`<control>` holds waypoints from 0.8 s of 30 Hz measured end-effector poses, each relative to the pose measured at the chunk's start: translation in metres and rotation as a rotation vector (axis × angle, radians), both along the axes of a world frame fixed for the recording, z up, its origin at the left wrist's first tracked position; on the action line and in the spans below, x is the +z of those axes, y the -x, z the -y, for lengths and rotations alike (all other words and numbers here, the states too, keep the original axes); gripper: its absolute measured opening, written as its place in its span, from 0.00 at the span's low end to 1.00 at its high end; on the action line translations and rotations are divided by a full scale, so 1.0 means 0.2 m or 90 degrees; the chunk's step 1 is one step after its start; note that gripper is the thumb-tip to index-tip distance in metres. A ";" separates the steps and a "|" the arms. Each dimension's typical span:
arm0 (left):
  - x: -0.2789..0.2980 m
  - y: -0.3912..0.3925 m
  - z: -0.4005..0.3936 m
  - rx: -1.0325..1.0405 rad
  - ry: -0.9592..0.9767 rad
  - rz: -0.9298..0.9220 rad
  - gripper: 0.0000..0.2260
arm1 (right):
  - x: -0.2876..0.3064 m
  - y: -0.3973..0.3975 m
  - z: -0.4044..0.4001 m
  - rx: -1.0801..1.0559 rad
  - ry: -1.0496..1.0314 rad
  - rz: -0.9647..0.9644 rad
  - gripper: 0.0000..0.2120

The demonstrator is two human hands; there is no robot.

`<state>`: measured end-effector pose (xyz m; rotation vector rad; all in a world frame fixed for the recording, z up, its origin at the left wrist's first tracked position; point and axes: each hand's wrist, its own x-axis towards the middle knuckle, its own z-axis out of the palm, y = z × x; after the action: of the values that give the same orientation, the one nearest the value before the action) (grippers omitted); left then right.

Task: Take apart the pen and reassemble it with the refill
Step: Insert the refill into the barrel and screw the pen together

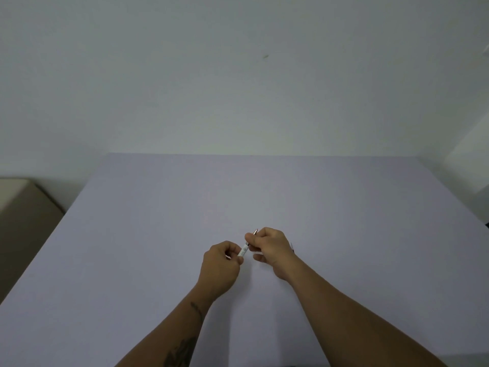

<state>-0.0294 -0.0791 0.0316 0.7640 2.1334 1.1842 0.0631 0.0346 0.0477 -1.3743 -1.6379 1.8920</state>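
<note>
A white pen [243, 250] is held slanted above the table between both hands. My left hand [222, 268] pinches its lower, near end. My right hand [270, 249] closes around its upper part, and the metal tip [255, 231] pokes out past the fingers, pointing away and to the right. Most of the barrel is hidden by my fingers. A thin stick-like thing [291, 246] lies on the table just right of my right hand, mostly hidden; I cannot tell what it is.
The pale lilac table [158, 234] spreads wide around the hands and ends at a white wall. A beige box-like piece of furniture [23, 205] stands off the table's left edge.
</note>
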 end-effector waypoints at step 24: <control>0.04 -0.05 -0.02 0.004 -0.018 0.021 0.09 | 0.05 -0.04 0.02 -0.010 -0.057 -0.044 0.07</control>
<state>-0.0200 -0.0755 0.0402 0.7456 2.0979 1.2238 0.0702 0.0298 0.0580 -1.2689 -1.6518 1.8136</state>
